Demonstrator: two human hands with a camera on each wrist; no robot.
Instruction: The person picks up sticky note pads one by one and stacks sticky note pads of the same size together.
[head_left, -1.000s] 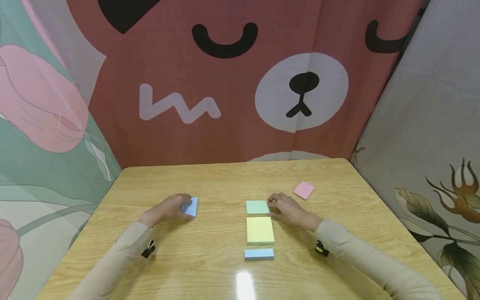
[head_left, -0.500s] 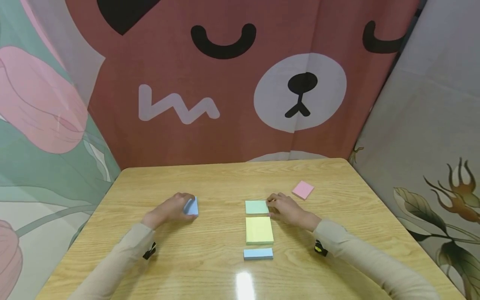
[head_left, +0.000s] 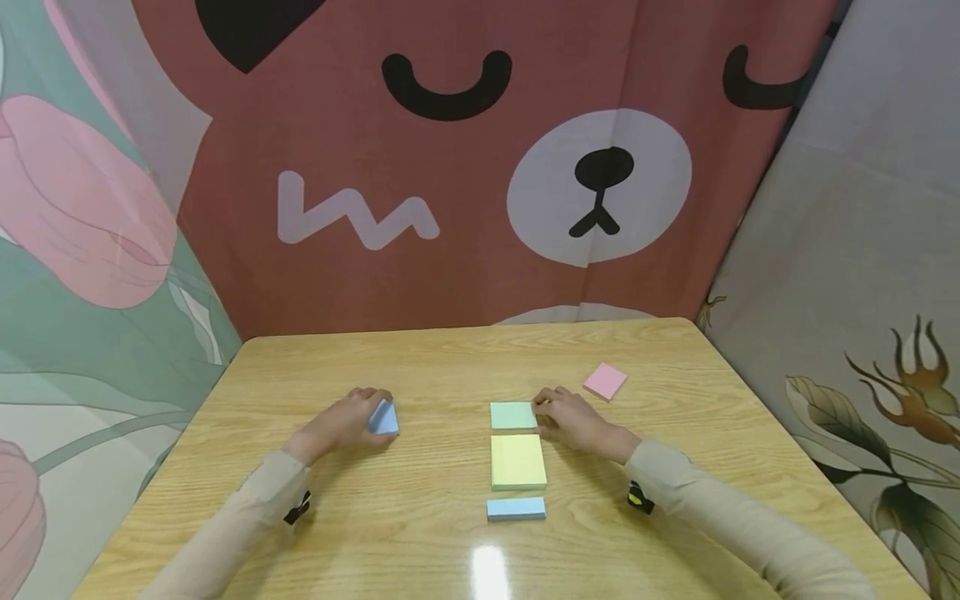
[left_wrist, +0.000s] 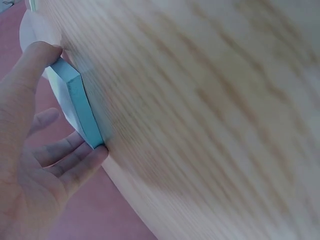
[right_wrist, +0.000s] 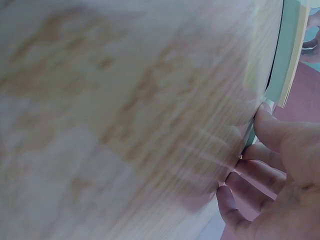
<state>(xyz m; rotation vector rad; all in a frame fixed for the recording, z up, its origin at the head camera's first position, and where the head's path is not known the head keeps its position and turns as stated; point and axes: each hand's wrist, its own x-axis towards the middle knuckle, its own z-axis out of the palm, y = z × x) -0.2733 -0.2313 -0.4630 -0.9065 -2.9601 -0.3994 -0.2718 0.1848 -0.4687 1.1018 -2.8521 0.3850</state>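
Observation:
On the left of the table, a square blue sticky note pad [head_left: 385,418] sits between the thumb and fingers of my left hand [head_left: 341,427]. The left wrist view shows that blue pad [left_wrist: 86,112] held by opposite edges, thumb at one end and fingertips at the other. My right hand [head_left: 581,425] pinches the right end of a pale green sticky note pad [head_left: 512,415] lying flat. In the right wrist view, the thumb and index finger of my right hand [right_wrist: 295,180] meet at the green pad, which they mostly hide. Directly below lies a yellow sticky note pad [head_left: 518,462].
A narrow light blue pad [head_left: 516,508] lies in front of the yellow one. Farther back on the right, a pink pad [head_left: 605,381] lies at an angle. The wooden table [head_left: 435,358] is bordered by printed curtains [head_left: 360,283] at the back and sides.
My left hand has shifted slightly to the right, and the square blue pad has turned a little with it. The right hand and the green pad stay practically still.

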